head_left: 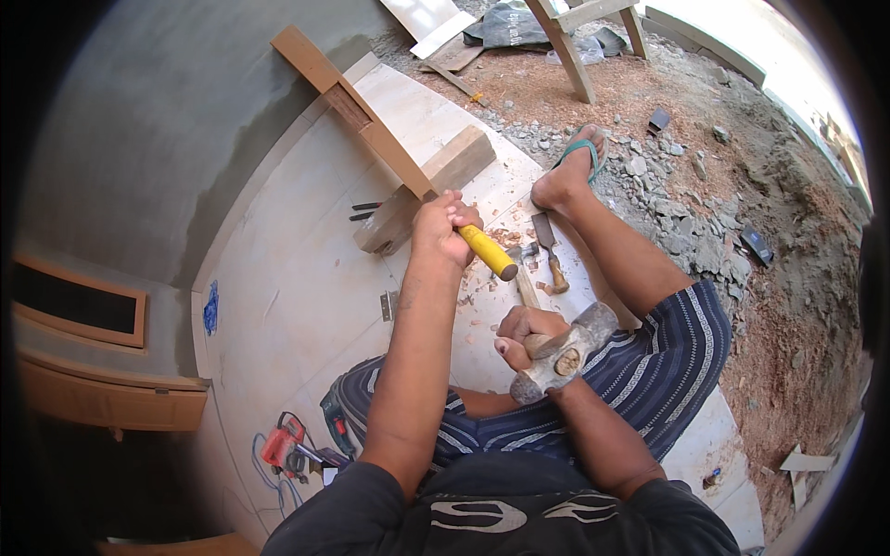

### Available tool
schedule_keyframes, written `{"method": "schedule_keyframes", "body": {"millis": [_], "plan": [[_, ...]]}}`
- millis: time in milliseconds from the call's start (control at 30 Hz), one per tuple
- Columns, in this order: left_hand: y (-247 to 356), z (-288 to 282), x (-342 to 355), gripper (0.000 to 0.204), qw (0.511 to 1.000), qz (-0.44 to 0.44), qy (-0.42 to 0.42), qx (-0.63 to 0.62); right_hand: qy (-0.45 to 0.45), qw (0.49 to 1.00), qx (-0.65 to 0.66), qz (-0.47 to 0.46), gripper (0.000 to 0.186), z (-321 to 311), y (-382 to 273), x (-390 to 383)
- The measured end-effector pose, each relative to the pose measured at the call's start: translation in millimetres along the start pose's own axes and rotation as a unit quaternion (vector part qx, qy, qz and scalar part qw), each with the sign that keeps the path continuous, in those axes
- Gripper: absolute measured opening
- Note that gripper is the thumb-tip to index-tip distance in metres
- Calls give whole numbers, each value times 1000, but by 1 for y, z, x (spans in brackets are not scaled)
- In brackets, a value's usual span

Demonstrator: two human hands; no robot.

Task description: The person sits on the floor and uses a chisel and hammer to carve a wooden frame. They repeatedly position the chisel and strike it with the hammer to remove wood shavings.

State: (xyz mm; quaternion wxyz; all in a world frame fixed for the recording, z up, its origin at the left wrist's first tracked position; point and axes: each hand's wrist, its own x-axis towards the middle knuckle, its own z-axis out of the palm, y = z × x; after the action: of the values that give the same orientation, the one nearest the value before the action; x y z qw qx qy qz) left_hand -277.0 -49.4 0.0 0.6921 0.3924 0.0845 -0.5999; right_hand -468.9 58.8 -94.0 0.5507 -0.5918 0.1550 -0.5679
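Nearest: right hand (535, 332), fingers closed around hammer (567, 357), metal head just beside them. Farther: left hand (443, 227), fingers clenched around yellow-handled tool (489, 252); its working end is hidden, cannot tell what it touches. Right of left fingers: 1 chisel (547, 243) on floor (315, 232). Beyond left fingers: timber block (464, 162), recessed wooden bar (394, 156) lying across it.

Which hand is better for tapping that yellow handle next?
Probably the right hand: it already holds the hammer, while the left hand is busy gripping the yellow handle.
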Motion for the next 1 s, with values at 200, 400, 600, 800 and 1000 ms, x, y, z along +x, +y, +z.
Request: {"method": "schedule_keyframes", "body": {"millis": [200,400,600,800,1000], "plan": [[-8,2,-5,6,999,32,1,-12,12,966,-79,244,9,-4,-15,17],[-6,5,-1,6,999,29,2,-18,31,983,-59,172,10,-5,18,1],[-5,-2,-4,8,999,36,6,6,11,974,-63,219,14,-9,2,0],[-7,-24,-2,13,997,59,-13,39,99,975,-3,197,32,-3,-3,-4],[-6,-23,-3,12,997,61,-8,45,103,979,-60,166,22,-11,5,-6]]}}
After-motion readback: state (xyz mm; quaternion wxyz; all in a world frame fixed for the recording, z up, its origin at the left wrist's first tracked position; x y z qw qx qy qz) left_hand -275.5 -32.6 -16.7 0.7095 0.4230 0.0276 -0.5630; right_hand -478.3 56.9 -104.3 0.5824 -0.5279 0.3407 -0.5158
